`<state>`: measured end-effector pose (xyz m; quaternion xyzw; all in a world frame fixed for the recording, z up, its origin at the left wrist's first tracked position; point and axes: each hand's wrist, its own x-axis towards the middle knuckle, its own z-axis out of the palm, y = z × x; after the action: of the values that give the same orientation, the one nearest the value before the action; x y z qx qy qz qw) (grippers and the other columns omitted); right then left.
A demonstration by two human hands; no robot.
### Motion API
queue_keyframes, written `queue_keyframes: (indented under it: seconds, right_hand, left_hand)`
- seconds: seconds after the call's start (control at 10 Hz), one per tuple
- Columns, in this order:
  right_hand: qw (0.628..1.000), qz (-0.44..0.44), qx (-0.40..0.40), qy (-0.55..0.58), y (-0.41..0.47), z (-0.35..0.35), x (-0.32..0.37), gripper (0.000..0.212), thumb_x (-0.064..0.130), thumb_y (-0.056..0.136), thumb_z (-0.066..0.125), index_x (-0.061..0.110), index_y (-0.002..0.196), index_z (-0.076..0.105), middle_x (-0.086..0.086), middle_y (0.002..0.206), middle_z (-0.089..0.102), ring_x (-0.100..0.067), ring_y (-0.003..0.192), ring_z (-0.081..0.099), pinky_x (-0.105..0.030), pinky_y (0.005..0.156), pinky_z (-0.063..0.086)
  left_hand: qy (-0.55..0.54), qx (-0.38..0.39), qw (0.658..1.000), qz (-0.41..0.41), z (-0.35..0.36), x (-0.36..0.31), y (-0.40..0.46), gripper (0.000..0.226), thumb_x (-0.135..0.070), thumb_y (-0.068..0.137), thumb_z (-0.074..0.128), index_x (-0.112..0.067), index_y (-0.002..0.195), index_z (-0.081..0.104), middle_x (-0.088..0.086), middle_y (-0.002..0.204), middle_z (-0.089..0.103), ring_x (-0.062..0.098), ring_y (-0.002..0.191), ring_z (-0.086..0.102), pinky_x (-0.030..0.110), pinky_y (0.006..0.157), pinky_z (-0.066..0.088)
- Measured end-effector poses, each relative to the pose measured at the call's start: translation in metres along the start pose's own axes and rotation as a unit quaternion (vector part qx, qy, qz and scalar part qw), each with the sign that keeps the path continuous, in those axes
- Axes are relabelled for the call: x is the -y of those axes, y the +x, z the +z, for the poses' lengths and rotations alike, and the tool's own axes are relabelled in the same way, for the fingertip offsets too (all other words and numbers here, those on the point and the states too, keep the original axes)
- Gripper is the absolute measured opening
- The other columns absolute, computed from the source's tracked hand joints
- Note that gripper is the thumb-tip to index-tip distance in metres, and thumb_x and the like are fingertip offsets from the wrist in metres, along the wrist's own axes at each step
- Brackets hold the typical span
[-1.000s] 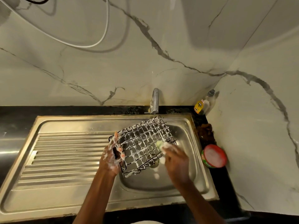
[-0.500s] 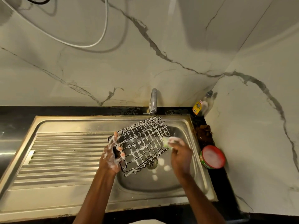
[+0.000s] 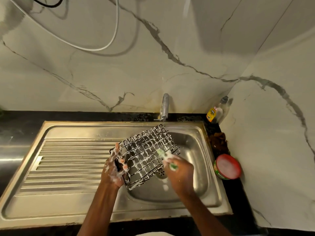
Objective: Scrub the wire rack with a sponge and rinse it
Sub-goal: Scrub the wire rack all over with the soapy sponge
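Note:
A dark wire rack (image 3: 146, 150), coated in white suds, is held tilted over the steel sink basin (image 3: 192, 188). My left hand (image 3: 113, 169), covered in foam, grips the rack's left edge. My right hand (image 3: 180, 172) holds a green and white soapy sponge (image 3: 163, 155) pressed against the rack's lower right part. Blobs of foam lie near the drain (image 3: 161, 173). The tap (image 3: 165, 105) stands just behind the rack's far corner.
The ribbed drainboard (image 3: 68, 164) lies to the left. On the dark counter at the right stand a red-lidded tub of soap paste (image 3: 227, 166), a brown scouring pad (image 3: 219, 140) and a dish liquid bottle (image 3: 216, 111). A white cable (image 3: 95, 48) hangs on the marble wall.
My right hand with the sponge slid out toward the rack's right edge, then came back down and left onto the grid. The left hand and rack stayed nearly still.

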<state>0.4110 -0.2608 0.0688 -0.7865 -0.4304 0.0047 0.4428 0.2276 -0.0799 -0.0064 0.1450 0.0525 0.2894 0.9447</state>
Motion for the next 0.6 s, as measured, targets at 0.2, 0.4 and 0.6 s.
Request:
queue_keyframes:
  seconds: [0.2, 0.4, 0.6]
  right_hand:
    - [0.989, 0.122, -0.069, -0.044, 0.052, 0.003, -0.03, 0.063, -0.017, 0.075, 0.065, 0.019, 0.126, 0.066, -0.003, 0.11, 0.072, -0.014, 0.09, 0.068, -0.015, 0.073, 0.055]
    - [0.989, 0.018, 0.032, 0.146, -0.022, 0.025, 0.017, 0.074, -0.024, 0.077, 0.055, 0.039, 0.111, 0.072, 0.006, 0.12, 0.069, -0.013, 0.113, 0.064, -0.029, 0.088, 0.055]
    - [0.99, 0.099, -0.083, 0.06, 0.044, 0.002, -0.038, 0.063, -0.022, 0.075, 0.064, 0.033, 0.103, 0.077, 0.006, 0.118, 0.071, -0.021, 0.108, 0.069, -0.037, 0.094, 0.056]
  left_hand:
    - [0.038, 0.026, 0.999, 0.029, -0.001, 0.004, -0.006, 0.061, -0.041, 0.114, 0.01, -0.003, 0.161, 0.017, 0.032, 0.158, 0.035, 0.043, 0.147, 0.038, 0.054, 0.125, 0.017]
    - [-0.067, 0.153, 0.986, -0.016, -0.001, 0.006, -0.002, 0.092, -0.065, 0.098, -0.02, -0.002, 0.161, 0.002, 0.026, 0.168, 0.003, 0.04, 0.157, 0.002, 0.041, 0.121, -0.018]
    - [0.078, 0.018, 0.996, 0.041, 0.002, -0.013, -0.003, 0.051, 0.002, 0.105, 0.045, -0.009, 0.154, 0.038, 0.023, 0.134, 0.062, 0.037, 0.119, 0.066, 0.058, 0.106, 0.049]
